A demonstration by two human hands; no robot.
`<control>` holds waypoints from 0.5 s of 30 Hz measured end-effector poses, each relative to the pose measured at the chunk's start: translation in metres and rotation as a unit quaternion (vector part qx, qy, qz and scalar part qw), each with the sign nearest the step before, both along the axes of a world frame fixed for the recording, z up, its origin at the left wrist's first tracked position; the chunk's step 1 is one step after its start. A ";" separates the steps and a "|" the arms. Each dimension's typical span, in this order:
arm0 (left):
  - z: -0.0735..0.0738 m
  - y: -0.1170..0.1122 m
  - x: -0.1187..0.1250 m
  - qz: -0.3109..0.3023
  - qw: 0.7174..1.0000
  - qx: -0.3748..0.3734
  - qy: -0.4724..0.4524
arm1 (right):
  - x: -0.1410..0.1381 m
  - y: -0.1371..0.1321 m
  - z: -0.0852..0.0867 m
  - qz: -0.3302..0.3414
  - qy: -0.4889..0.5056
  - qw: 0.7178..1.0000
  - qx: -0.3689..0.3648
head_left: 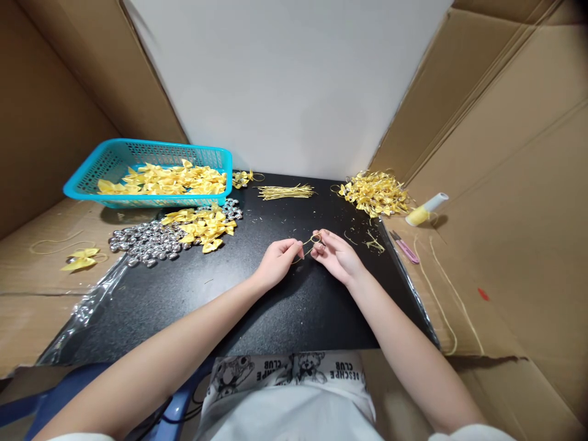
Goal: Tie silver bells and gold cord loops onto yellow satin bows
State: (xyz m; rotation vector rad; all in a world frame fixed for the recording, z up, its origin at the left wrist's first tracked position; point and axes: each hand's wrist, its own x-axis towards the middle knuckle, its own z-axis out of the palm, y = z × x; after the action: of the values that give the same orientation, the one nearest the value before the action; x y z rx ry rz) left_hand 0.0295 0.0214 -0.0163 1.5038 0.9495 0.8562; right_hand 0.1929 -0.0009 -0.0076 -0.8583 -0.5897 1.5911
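Note:
Over the middle of the black table top, my left hand (pixel 280 260) pinches one part of a thin gold cord (pixel 309 240) between thumb and forefinger. My right hand (pixel 337 254) is closed on the same cord at its other side, where it bends into a small loop by the fingertips. The two hands are close together but apart. Beyond them lies a bundle of straight gold cords (pixel 285 192). To the right of it is a heap of yellow bows with cord loops (pixel 374 193).
At the left stands a turquoise basket (pixel 151 197) of yellow bows, with silver beads (pixel 154 240) and loose bows (pixel 206 226) before it. On the right are pink-handled snips (pixel 405 248), a cord spool (pixel 426 209) and cord scraps (pixel 374 243). Cardboard walls (pixel 514 171) flank the table.

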 end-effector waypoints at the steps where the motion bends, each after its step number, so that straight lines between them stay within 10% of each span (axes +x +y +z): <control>1: 0.000 0.000 0.000 -0.001 1.000 0.000 0.000 | 0.000 0.000 0.000 -0.002 -0.003 1.000 -0.001; 15: 0.004 -0.002 -0.001 -0.031 0.999 0.035 0.013 | 0.001 0.000 -0.002 -0.013 -0.016 1.000 -0.011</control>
State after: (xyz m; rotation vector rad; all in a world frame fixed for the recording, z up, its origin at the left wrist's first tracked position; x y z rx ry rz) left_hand 0.0283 0.0190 -0.0125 1.5986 0.8951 0.8351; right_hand 0.1938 -0.0007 -0.0096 -0.9051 -0.5822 1.5651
